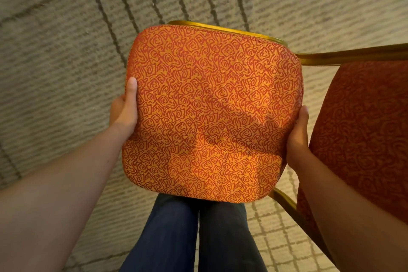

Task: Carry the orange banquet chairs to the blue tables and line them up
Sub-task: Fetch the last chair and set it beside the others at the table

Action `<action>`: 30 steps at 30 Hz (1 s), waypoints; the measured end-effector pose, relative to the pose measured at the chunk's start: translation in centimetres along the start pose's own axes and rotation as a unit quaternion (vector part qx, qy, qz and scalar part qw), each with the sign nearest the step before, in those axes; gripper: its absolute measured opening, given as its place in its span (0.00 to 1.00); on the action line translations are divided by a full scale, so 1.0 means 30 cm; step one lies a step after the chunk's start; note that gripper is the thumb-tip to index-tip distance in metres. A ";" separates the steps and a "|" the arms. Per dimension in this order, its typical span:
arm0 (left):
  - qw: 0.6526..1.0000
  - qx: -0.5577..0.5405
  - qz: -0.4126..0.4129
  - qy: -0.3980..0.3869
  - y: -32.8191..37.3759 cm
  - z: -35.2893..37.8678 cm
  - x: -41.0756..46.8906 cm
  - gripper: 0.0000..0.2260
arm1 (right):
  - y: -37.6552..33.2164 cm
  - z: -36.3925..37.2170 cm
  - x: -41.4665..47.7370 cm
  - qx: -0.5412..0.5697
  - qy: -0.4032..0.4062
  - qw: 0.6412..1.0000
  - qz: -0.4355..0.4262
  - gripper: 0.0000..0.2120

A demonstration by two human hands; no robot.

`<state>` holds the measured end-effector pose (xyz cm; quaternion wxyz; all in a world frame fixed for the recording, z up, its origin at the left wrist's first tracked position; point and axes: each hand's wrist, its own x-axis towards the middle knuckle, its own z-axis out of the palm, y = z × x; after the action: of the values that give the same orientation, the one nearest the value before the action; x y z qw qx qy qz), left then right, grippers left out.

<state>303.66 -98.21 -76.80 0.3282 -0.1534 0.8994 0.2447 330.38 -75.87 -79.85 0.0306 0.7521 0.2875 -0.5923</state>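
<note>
Orange swirl-patterned fabric fills your view: the banquet chair (212, 112) sits over the carpet (55, 62), its seat just ahead of your legs (194, 236). Your left hand (124, 110) clasps the seat's left edge, thumb on top; your right hand (298, 137) clasps its right edge. The second chair (362, 139) stands just beside it.

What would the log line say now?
held: orange swirl-patterned fabric chair seat | left hand: grips left edge | right hand: grips right edge
</note>
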 end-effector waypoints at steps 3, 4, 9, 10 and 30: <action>1.000 0.011 -0.002 -0.010 0.037 -0.043 -0.039 0.27 | -0.041 -0.011 -0.073 -0.009 -0.004 1.000 -0.007 0.37; 1.000 0.009 -0.003 -0.012 0.047 -0.062 -0.053 0.27 | -0.054 -0.019 -0.095 -0.008 -0.003 1.000 -0.011 0.35; 1.000 -0.013 0.012 -0.008 0.115 -0.174 -0.149 0.32 | -0.135 -0.067 -0.229 -0.007 -0.004 0.999 -0.050 0.48; 1.000 -0.015 0.018 -0.005 0.137 -0.205 -0.176 0.33 | -0.153 -0.082 -0.262 -0.004 -0.005 0.998 -0.057 0.51; 0.997 -0.021 0.077 0.011 0.405 -0.677 -0.543 0.43 | -0.378 -0.219 -0.849 0.003 -0.034 0.992 -0.119 0.38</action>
<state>299.90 -97.21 -48.33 0.2950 -0.0936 0.9068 0.2863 327.41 -73.99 -51.43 -0.0329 0.6918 0.3719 -0.6181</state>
